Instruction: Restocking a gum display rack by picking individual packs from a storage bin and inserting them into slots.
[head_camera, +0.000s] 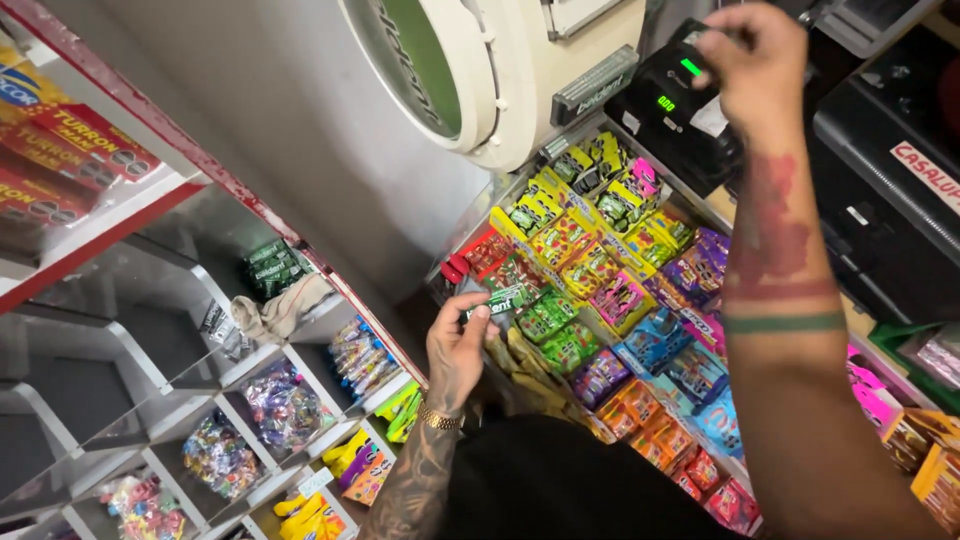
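While the left hand (455, 345) at centre frame has its fingers clamped on a green gum pack (497, 300) lifted just above the candy display rack (600, 290), the right hand (750, 50), fingers together, touches the black till (665, 110) at upper right, so the keying-in appears unfinished.

This is a small shop, a sweets kiosk by the look of it. A slanted rack (600, 290) is packed with bright candy and gum boxes (560, 240). Clear bins (290, 400) hold wrapped sweets (283, 408). A black till (665, 105) with a green readout sits above the rack, and a shelf (110, 215) carries red nougat bars (85, 150).
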